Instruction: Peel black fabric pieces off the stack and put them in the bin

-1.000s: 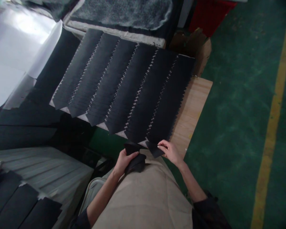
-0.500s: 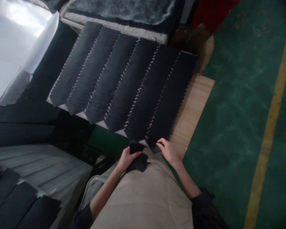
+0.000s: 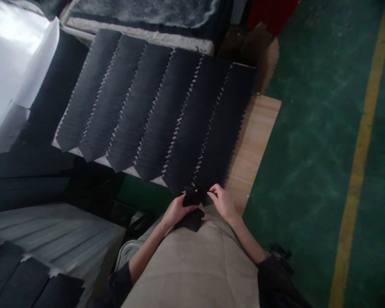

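Note:
Overlapping dark fabric pieces with zigzag-cut edges (image 3: 147,107) lie in long rows on a board, their pointed ends toward me. My left hand (image 3: 179,210) is closed on a small bundle of dark fabric pieces (image 3: 191,220), thumb on top, just off the board's near edge. At the near end of the rightmost row, my right hand (image 3: 223,202) pinches the edge of a dark fabric piece (image 3: 207,199). The two hands are close together, and the fabric between them partly overlaps. How many pieces the left hand holds is hidden.
A bare strip of wooden board (image 3: 255,141) borders the rows on the right. At lower left, more dark pieces (image 3: 35,273) lie by a grey ridged surface (image 3: 60,226). A cardboard box (image 3: 266,60) and a red object (image 3: 272,15) stand behind. Green floor carries a yellow line (image 3: 356,184).
My left hand with its bundle has moved right, closer to my right hand. The right hand keeps its pinch at the rightmost row's end. The view has shifted slightly.

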A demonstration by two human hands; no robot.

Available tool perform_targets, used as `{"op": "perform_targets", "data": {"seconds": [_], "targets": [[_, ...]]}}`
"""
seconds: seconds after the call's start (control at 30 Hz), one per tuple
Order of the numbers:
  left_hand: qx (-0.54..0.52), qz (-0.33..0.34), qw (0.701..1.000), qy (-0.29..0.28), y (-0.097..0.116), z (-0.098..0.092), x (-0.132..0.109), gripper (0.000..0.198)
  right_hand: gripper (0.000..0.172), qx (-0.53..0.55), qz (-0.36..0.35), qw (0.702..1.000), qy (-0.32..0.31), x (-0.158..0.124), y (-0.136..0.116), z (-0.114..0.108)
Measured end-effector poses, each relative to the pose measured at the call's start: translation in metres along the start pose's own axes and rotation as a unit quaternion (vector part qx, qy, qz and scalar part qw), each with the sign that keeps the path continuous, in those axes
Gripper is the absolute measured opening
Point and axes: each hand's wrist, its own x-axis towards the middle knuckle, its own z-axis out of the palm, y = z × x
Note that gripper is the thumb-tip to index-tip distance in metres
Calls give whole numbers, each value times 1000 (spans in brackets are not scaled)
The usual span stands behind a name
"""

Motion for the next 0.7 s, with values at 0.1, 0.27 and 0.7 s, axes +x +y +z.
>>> {"op": "perform_targets", "data": {"seconds": [0.1, 0.27, 0.7], "targets": [[15, -2, 1000, -1, -3, 0, 0, 55, 5, 0, 0, 1000, 2, -1, 0, 1], [22, 4, 1000, -2, -1, 0, -2, 60, 4, -3, -2, 1000, 6, -1, 2, 2], [-7, -2, 1000, -3, -2, 1, 2, 65, 14, -79, 48, 995, 43, -5, 5, -1]]}}
